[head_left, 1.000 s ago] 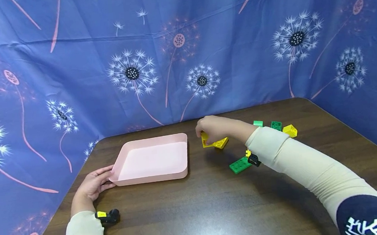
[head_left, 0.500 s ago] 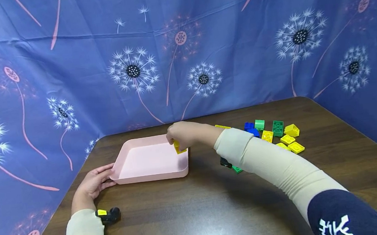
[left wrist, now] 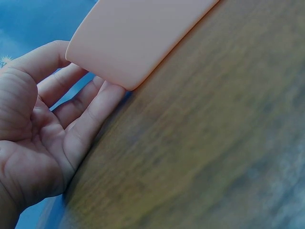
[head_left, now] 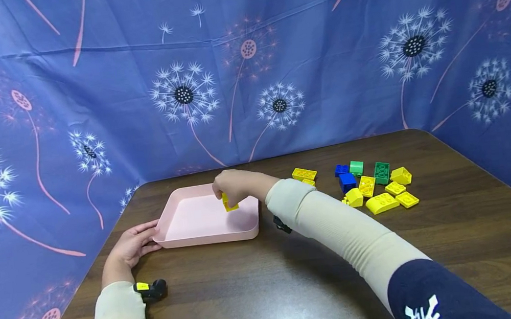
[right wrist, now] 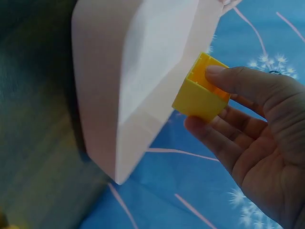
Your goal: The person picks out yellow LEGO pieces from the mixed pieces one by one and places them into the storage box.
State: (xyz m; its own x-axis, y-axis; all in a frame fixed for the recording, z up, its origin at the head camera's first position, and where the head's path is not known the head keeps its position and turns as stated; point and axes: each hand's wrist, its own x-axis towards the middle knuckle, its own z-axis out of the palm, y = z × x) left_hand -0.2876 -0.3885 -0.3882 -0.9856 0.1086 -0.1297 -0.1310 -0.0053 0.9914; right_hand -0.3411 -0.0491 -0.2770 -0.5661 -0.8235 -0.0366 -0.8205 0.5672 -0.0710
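Observation:
A pink tray [head_left: 184, 239] lies on the dark wooden table [head_left: 295, 279], left of the middle. My right hand [head_left: 227, 187] hovers over the tray's far right part and pinches a yellow brick [head_left: 229, 203] between thumb and fingers; the right wrist view shows the same yellow brick [right wrist: 202, 90] beside the tray [right wrist: 124, 86]. My left hand [head_left: 132, 246] rests open on the table with straight fingers [left wrist: 90, 114] touching the tray's near left corner [left wrist: 119, 52].
Several loose bricks lie at the back right: a yellow brick [head_left: 304, 174], a blue brick [head_left: 347, 181], a green brick [head_left: 382, 172] and a flat yellow one [head_left: 382, 202]. A blue dandelion-print cloth [head_left: 246, 68] walls the table at the back and on both sides.
My right hand has lifted a yellow brick from the pile and carried it left to above the tray. The left hand has stayed at the tray's corner.

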